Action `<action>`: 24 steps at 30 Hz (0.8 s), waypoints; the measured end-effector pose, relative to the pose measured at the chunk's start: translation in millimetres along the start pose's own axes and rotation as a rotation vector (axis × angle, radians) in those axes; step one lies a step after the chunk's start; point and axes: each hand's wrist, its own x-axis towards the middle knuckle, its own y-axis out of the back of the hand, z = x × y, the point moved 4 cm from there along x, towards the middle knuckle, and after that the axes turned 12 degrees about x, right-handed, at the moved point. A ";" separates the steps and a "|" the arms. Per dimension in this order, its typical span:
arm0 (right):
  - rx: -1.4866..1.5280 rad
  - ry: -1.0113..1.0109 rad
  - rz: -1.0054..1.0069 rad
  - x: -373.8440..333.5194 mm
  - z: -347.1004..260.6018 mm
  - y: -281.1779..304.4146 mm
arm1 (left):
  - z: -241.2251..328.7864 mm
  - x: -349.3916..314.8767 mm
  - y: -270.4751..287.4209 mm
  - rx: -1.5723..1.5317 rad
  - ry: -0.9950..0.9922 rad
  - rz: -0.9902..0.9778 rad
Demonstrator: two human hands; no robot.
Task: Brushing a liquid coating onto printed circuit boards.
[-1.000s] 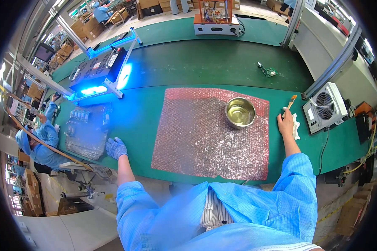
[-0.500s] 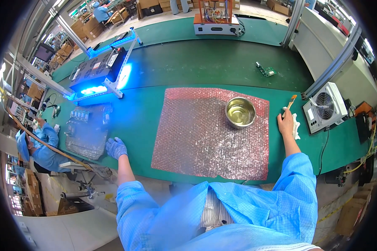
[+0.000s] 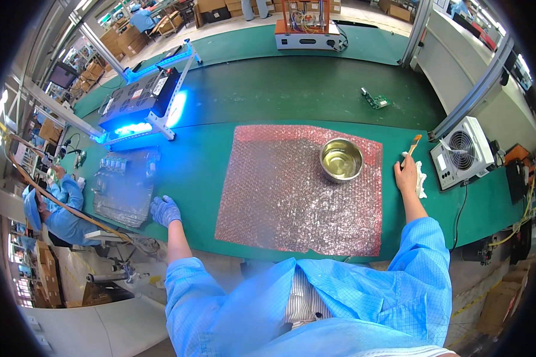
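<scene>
My right hand (image 3: 405,176), bare, holds a brush (image 3: 415,144) with orange-brown bristles pointing away from me. It rests on the table beside a crumpled white cloth (image 3: 421,179). A round metal bowl (image 3: 354,172) with clear yellowish liquid stands on the far right part of a pinkish bubble-wrap sheet (image 3: 268,196). Over at the left, my left hand (image 3: 165,210), in a blue glove, lies on the table with its fingers stretched out and nothing in them. It is at the edge of a second, clear bubble-wrap sheet (image 3: 122,205), which bears several small parts (image 3: 114,165).
A green circuit board (image 3: 375,99) lies on the dark green belt (image 3: 268,89) beyond the table. A blue-lit lamp unit with fans (image 3: 138,98) stands far left, a white fan unit (image 3: 463,153) far right. Farther off is an orange-framed machine (image 3: 307,40). A co-worker (image 3: 68,208) sits at left.
The circuit board on the belt has shifted slightly to the left. The co-worker's head and hand have moved a little. Both my hands, the brush and the bowl stay in place.
</scene>
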 end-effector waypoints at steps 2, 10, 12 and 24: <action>0.002 0.000 0.002 0.2 0.6 -0.9 | -0.4 -0.3 0.0 -0.001 0.004 0.035; 0.016 0.036 0.027 0.5 -0.6 -1.3 | 0.0 -1.7 0.5 -0.014 0.020 0.102; 0.014 0.007 0.004 0.5 1.4 -1.8 | 0.6 -1.9 1.3 -0.015 0.018 0.112; 0.004 -0.014 -0.009 0.0 6.5 -3.7 | 0.0 -0.9 -1.8 -0.016 0.014 0.121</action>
